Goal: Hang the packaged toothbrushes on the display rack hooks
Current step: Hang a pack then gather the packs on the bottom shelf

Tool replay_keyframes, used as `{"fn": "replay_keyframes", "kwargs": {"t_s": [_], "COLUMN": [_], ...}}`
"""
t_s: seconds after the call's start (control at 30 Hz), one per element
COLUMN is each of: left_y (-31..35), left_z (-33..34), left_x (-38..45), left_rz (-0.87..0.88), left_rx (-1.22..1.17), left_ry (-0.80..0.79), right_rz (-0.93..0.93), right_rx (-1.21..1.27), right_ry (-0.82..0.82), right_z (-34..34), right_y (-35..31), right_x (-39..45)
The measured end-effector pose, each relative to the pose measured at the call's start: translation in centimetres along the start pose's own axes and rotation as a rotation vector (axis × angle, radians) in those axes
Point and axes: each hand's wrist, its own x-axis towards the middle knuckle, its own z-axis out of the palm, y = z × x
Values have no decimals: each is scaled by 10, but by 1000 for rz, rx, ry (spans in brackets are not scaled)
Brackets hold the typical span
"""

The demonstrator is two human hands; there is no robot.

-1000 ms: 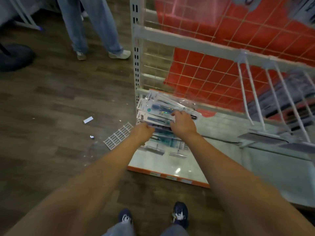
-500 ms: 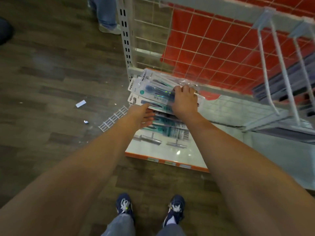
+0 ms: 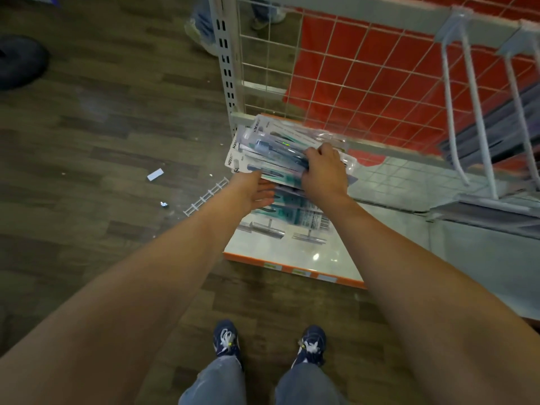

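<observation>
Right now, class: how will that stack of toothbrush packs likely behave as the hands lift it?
The toothbrush packs look like glossy plastic blisters, so they probably slide over each other; they are already fanned out. Each seems thin and light, likely flexing a little. The right hand on top and left hand beneath should steady them.

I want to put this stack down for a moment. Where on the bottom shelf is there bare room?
Bare white shelf lies between the loose metal hooks and the orange front edge. It is crowded further back, where toothbrush packs lie under both hands.
</observation>
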Motion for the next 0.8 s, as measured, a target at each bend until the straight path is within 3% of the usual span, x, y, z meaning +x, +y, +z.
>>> {"fn": "replay_keyframes", "kwargs": {"t_s": [0.33,0.47,0.8], "left_y": [11,11,27], "left_z": [-7,-8,-9], "left_x": [-39,-48,-94], "left_rz": [36,92,143], "left_rx": [-185,-150,-58], "left_ry": [135,184,85], "right_rz": [31,99,298], "right_rx": [115,241,911], "right_ry": [55,52,-15], "right_z": [-24,-34,-64], "right_y": [-17,-23,-42], "right_x": [-19,-32,-93]}}
